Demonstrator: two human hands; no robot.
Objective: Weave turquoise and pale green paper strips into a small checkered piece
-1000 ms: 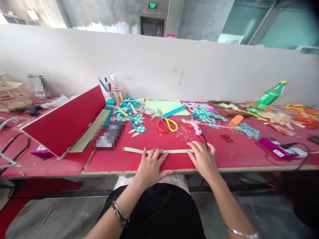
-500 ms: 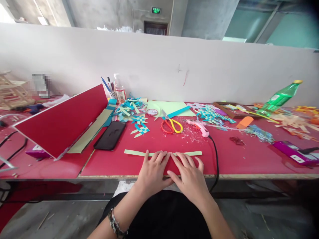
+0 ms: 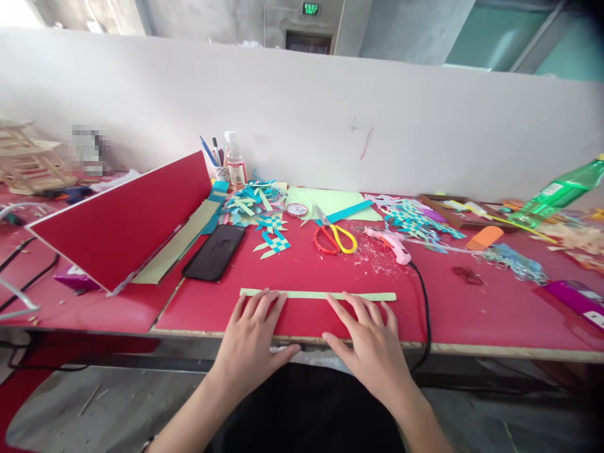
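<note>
A long pale green paper strip lies flat across the red tabletop close to its front edge. My left hand rests its fingertips on the left part of the strip, thumb stretched out to the side. On the right part lie the fingertips of my right hand, fingers spread. Neither hand grips anything. Beyond the strip are scissors with one red and one yellow handle, a pink glue gun with a black cord, and small woven blue-and-green paper pieces.
A black phone and a tilted red board are at the left. Behind are a heap of paper scraps, a round tape roll and a plastic bottle. A green bottle leans at the right.
My hands have slid apart along the strip, the left one leftward and the right one slightly rightward. The strip looks straighter and flatter. The view has shifted a little.
</note>
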